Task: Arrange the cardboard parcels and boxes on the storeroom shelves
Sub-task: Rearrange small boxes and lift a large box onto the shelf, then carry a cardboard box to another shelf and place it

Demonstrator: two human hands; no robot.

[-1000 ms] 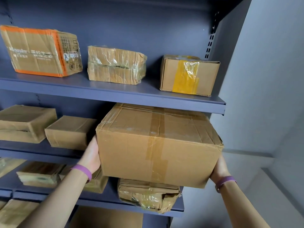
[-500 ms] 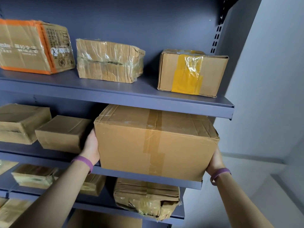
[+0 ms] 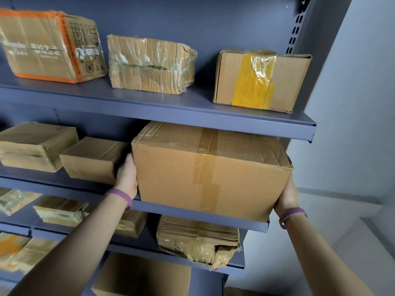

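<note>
Now the large box rests with its bottom on the middle shelf, at the right end, tucked under the upper shelf. 1 second ago we were carrying it in the air in front of the rack, its bottom hanging below the shelf's front lip. 0.5 seconds ago its bottom had only just come level with that lip. Since then it has gone further in, so the shelf, by our reckoning, now bears the weight.

Our left hand lies against the box's left side, its fingers stretched flat along the cardboard and pressing, not curled round anything. It sits in the narrow gap between the large box and the small box just beside it. Our right hand cups the lower right corner with the palm. Its fingers are hidden behind the box, so we cannot tell how they lie.

For the task, this parcel is nearly placed. What seems left is a last push so the front face clears the lip, then drawing both hands out.
</note>
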